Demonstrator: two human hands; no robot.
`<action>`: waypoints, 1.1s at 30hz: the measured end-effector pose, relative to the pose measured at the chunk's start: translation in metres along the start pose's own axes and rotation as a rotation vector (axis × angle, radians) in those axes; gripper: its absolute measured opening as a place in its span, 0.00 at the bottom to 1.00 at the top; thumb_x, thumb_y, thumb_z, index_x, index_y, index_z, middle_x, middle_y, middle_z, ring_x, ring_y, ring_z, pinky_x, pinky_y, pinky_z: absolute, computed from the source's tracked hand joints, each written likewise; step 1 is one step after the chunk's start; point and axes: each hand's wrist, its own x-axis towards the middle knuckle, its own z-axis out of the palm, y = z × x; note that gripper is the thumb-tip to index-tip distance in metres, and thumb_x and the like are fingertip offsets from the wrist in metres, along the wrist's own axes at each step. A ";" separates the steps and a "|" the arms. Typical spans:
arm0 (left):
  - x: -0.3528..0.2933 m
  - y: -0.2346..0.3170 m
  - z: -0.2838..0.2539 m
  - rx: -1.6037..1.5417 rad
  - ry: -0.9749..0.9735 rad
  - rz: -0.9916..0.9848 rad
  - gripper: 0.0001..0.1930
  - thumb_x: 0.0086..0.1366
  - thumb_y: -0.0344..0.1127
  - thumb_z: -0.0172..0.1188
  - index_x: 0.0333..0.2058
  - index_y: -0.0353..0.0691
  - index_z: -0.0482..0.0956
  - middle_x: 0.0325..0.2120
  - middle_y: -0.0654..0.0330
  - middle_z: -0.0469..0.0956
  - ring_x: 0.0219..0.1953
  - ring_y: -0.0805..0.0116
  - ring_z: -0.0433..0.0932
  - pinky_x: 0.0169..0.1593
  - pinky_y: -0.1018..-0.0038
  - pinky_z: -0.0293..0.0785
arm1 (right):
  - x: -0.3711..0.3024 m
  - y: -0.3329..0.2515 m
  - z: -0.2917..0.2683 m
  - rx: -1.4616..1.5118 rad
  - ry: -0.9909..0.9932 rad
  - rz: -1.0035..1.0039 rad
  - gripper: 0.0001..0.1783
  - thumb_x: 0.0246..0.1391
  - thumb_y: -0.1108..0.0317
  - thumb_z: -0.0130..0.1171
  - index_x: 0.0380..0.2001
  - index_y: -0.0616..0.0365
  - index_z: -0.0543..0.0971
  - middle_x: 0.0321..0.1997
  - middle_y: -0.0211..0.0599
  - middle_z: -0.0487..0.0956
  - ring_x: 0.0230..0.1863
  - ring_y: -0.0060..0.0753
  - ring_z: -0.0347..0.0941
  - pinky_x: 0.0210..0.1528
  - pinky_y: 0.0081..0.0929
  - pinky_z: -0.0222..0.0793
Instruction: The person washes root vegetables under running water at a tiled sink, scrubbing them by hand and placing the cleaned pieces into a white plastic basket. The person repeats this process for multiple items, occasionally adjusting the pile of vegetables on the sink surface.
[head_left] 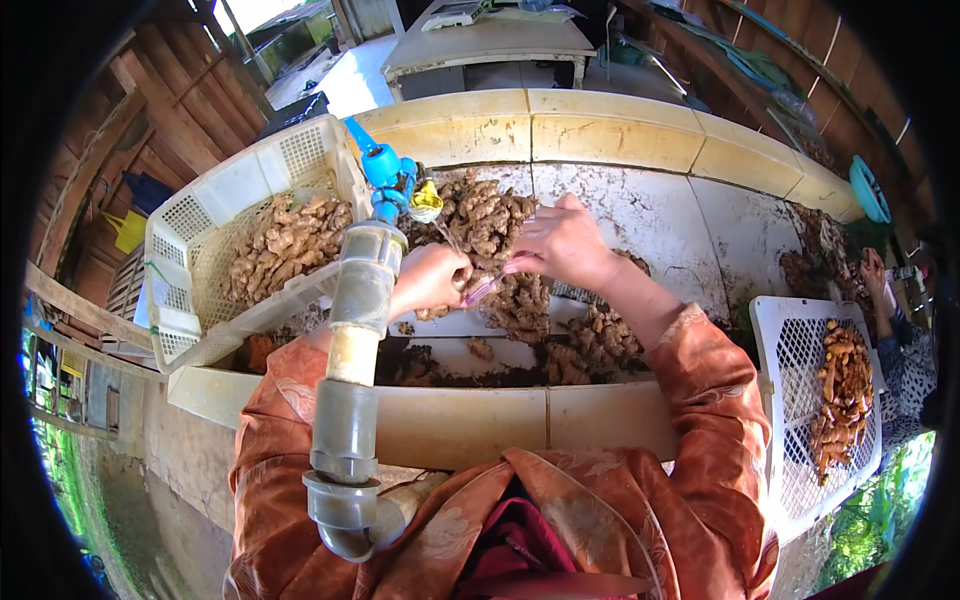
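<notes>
My left hand (433,279) is closed in a fist below the blue tap (383,172), and what its fingers hold is hidden. Close beside it, my right hand (566,240) is bent with its fingertips together at a slim, clear purple-pink thing (482,290), whose kind I cannot make out. Knobbly brown ginger (490,215) lies heaped just beyond both hands. More ginger pieces (522,308) sit under and beside my fingers in the tiled basin (640,205). A thin stream of water runs from the yellow spout (426,200) close to my left hand.
A pale plastic crate (215,210) with ginger stands at the left. On the right, a white mesh crate (790,350) holds cleaner ginger, with another person's arm (880,300) beside it. A grey upright pipe (345,400) rises in front of my left forearm. The basin has a tiled rim (600,120).
</notes>
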 end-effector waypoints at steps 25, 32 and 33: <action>0.030 -0.023 0.032 -0.333 0.192 -0.050 0.07 0.64 0.35 0.50 0.33 0.38 0.70 0.18 0.60 0.70 0.22 0.69 0.69 0.32 0.74 0.68 | -0.067 0.053 0.076 -0.313 -0.498 0.607 0.20 0.60 0.53 0.41 0.47 0.51 0.73 0.43 0.34 0.76 0.42 0.37 0.73 0.51 0.39 0.67; 0.030 -0.045 0.055 -0.213 0.435 -0.073 0.08 0.64 0.32 0.44 0.42 0.44 0.65 0.22 0.53 0.72 0.26 0.53 0.74 0.30 0.64 0.68 | 0.008 -0.052 0.062 1.017 -0.336 0.648 0.42 0.53 0.33 0.38 0.55 0.61 0.63 0.50 0.58 0.70 0.53 0.51 0.66 0.57 0.37 0.60; 0.029 -0.053 0.057 -0.234 0.353 -0.177 0.12 0.63 0.29 0.42 0.46 0.45 0.62 0.21 0.54 0.71 0.25 0.55 0.73 0.31 0.66 0.68 | 0.015 -0.059 0.063 0.902 -0.302 0.696 0.38 0.53 0.37 0.44 0.52 0.61 0.65 0.43 0.54 0.73 0.46 0.46 0.70 0.51 0.35 0.64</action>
